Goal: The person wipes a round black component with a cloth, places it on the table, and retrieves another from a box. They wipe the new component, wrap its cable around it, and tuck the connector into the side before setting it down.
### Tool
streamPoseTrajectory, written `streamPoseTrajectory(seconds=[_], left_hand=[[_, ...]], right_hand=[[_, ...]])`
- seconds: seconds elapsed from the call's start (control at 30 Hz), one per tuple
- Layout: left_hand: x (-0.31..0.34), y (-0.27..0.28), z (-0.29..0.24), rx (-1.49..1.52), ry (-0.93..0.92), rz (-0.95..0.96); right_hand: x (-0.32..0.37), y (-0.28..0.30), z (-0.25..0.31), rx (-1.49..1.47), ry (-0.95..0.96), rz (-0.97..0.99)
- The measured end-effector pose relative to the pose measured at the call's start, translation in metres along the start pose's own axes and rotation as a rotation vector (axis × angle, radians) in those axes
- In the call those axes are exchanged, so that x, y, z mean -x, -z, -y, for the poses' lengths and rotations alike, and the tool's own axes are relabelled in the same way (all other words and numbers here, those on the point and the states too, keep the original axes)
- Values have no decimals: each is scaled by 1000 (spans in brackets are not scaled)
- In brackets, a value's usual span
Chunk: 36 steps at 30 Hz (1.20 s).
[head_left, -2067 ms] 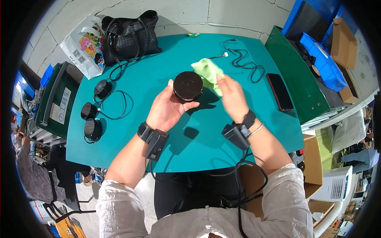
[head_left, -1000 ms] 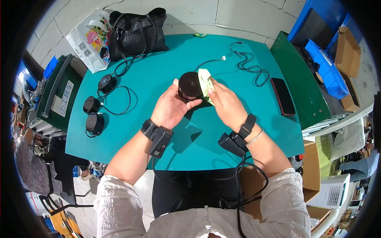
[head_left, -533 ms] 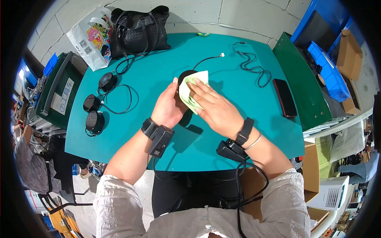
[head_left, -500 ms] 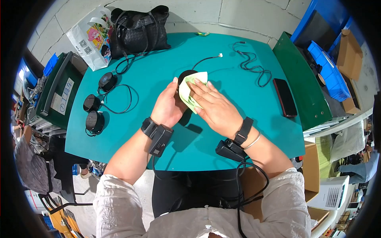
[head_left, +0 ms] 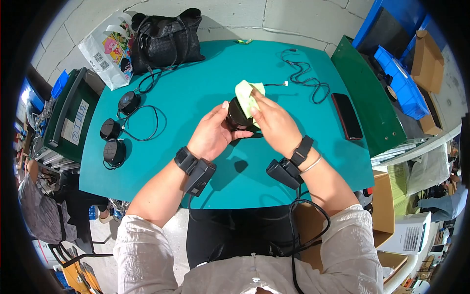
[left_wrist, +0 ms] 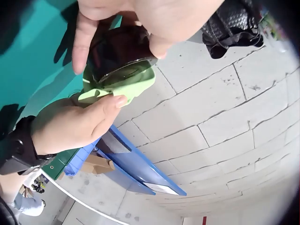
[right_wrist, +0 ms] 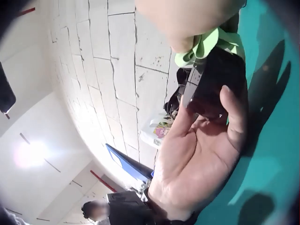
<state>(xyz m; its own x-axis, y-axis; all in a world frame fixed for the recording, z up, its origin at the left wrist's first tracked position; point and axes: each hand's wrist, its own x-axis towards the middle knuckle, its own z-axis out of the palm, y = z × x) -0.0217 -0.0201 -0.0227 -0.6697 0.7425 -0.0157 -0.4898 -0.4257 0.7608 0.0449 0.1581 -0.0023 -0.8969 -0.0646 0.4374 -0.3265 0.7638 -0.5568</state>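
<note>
Green cloth [head_left: 245, 95]: shifted since half a second ago, when it lay spread beneath flat fingers; it is now gathered against the right side of the black disc [head_left: 238, 116].
White plug [head_left: 285, 84]: swung farther right and nearer the person; its short cable [head_left: 275, 85] shows from behind the cloth.
Left hand [head_left: 210, 131]: thumb and fingers curled round the disc, gripping it.
Right hand [head_left: 278, 122]: pinching the cloth, thumb on the near side.
Disc: glossy, tilted, held above the surface [head_left: 196, 83] between both hands.
Left side: three black pucks [head_left: 110, 129] with thin cables.
Right side: phone [head_left: 346, 116] lying flat, a loose black cord [head_left: 304, 76] just beyond it.
Far side: black handbag [head_left: 169, 41] beside a white shopping bag [head_left: 104, 53].
</note>
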Motion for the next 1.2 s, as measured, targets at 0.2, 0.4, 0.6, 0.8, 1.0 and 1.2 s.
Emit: streamPoseTrajectory(seconds=[0.2,0.4,0.6,0.8,1.0,1.2], left_hand=[[2,-2,-12,97,-83,-59],[2,-1,-13,97,-109,-58],[0,2,-9,103,-95,-61],[1,4,-9,176,-97,-3],[1,4,-9,192,-72,4],[-1,5,-8,196,-105,-2]], right_hand=[[-1,9,-3,-163,-230,-127],[-1,8,1,-351,-207,-280],[3,13,13,-303,-176,-160],[3,14,19,-251,-114,-122],[4,14,17,-205,-75,-120],[1,2,12,-43,150,-140]])
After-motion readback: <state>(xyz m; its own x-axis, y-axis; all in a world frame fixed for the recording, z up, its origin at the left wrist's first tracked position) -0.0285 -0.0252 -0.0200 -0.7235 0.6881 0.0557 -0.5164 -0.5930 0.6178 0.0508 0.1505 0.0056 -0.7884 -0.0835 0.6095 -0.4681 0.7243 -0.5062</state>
